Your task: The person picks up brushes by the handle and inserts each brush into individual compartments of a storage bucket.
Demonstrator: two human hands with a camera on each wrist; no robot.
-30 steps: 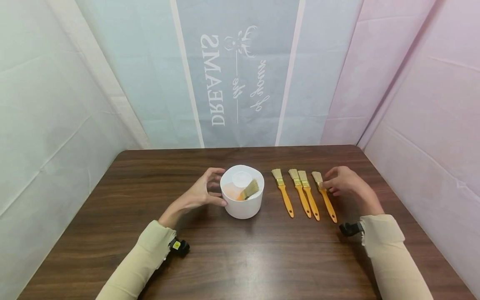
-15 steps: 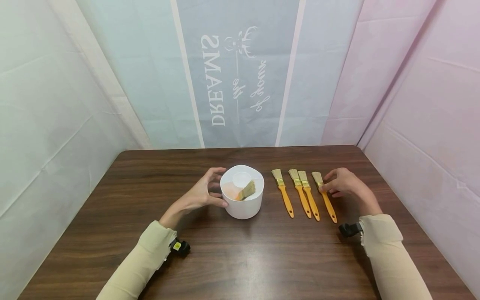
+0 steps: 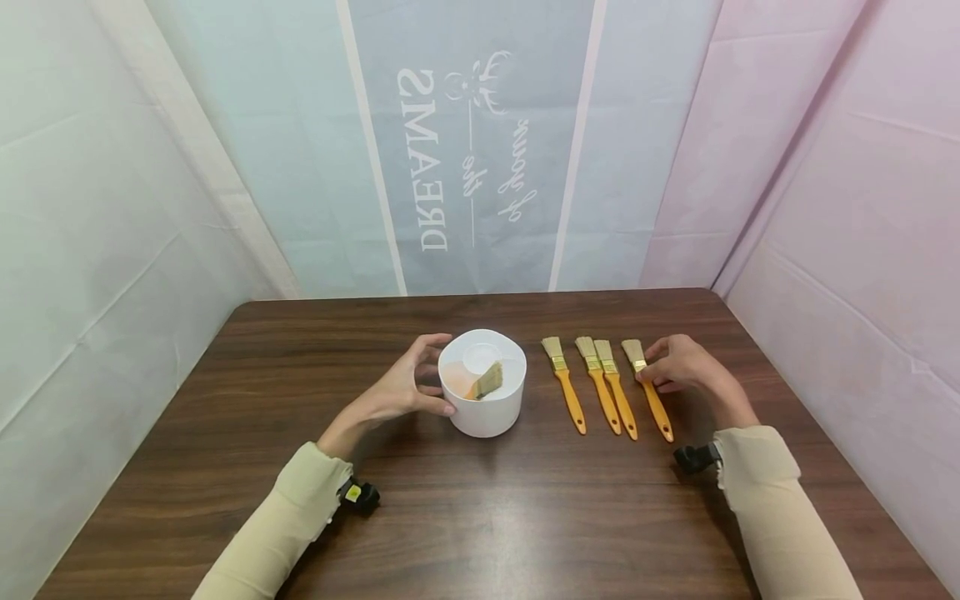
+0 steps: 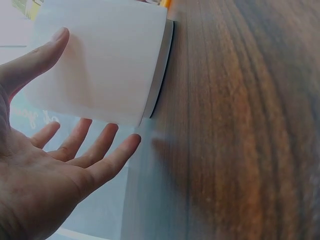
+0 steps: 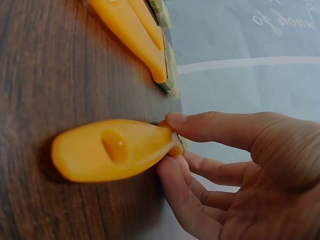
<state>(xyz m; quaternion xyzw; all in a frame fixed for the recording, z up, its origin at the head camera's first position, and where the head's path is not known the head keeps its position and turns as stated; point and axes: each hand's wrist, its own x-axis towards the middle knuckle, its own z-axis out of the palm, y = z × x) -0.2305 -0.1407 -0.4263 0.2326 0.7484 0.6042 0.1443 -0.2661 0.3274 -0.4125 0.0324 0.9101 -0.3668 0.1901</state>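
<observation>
A white tub point(image 3: 482, 416) stands on the table with a paintbrush point(image 3: 488, 380) leaning inside it, bristles up. My left hand point(image 3: 412, 383) lies against the tub's left side, its thumb at the front and its fingers extended toward the back. In the left wrist view, that thumb touches the wall, and the fingertips are at its edge. My right hand point(image 3: 686, 364) pinches the rightmost paintbrush point(image 5: 95, 155) between thumb and fingers near the metal band. This brush has an orange handle with a hole in its end and pale bristles. It still lies at the table surface.
Left of the held brush lie two paintbrushes side by side point(image 3: 603, 385), then a single paintbrush point(image 3: 566, 387) nearer the tub. All point bristles away from me on the brown wooden table point(image 3: 465, 517). Fabric curtains point(image 3: 480, 167) enclose the back and sides.
The right hand's thumb and fingers have come together on the rightmost paintbrush. Inside the tub, the brush's bristle end has swung slightly left. The left hand stays at the tub.
</observation>
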